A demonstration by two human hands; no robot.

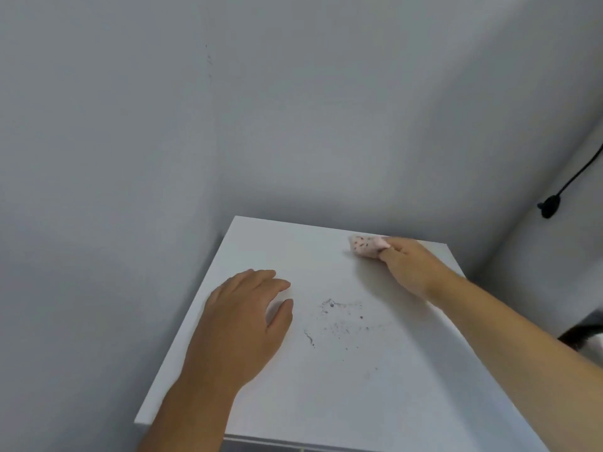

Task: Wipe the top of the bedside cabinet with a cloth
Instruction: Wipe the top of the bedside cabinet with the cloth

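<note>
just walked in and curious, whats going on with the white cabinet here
A person is wiping the top of a white bedside cabinet. The right hand presses a bunched pink spotted cloth onto the far right corner, near the wall. The left hand lies open on the left side of the top, holding nothing. A patch of dark specks and dust sits in the middle, between the hands, not yet wiped.

Head view, steeply down, close over cabinet top (326, 386)
</note>
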